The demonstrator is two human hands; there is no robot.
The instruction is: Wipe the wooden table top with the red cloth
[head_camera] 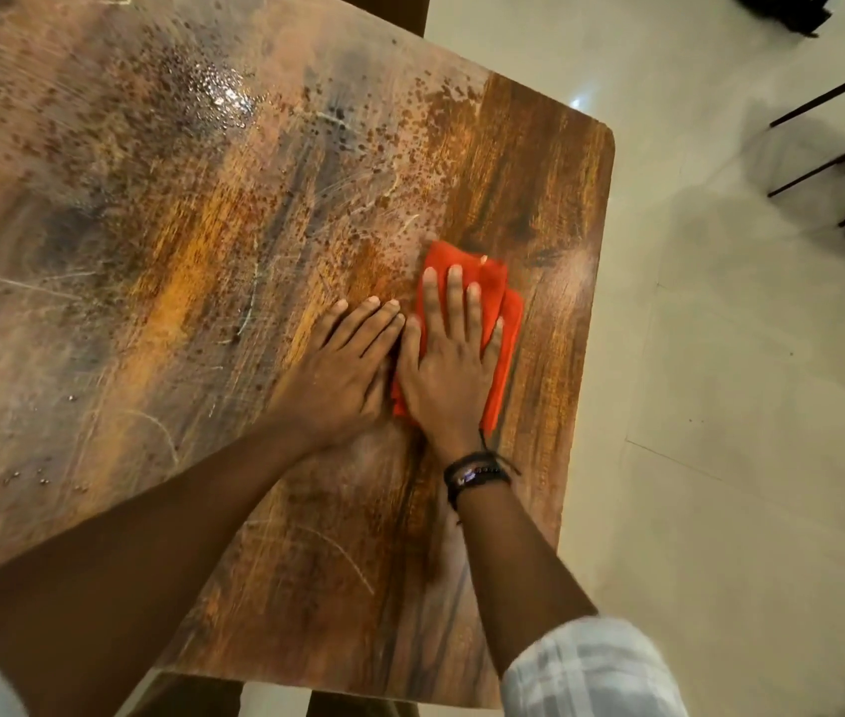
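The wooden table top (177,251) fills the left and middle of the head view, scratched and speckled with droplets. A folded red cloth (505,297) lies near the table's right edge. My right hand (448,362) presses flat on the cloth with fingers spread, and a dark bracelet circles its wrist. My left hand (340,372) lies flat on the bare wood just left of the cloth, its fingers together, its edge touching my right hand. Most of the cloth is hidden under my right palm.
A wet shiny patch (226,95) sits toward the table's far side. Pale tiled floor (720,406) lies to the right of the table. Dark chair legs (834,163) stand at the far right, and a dark object (787,10) is at the top right.
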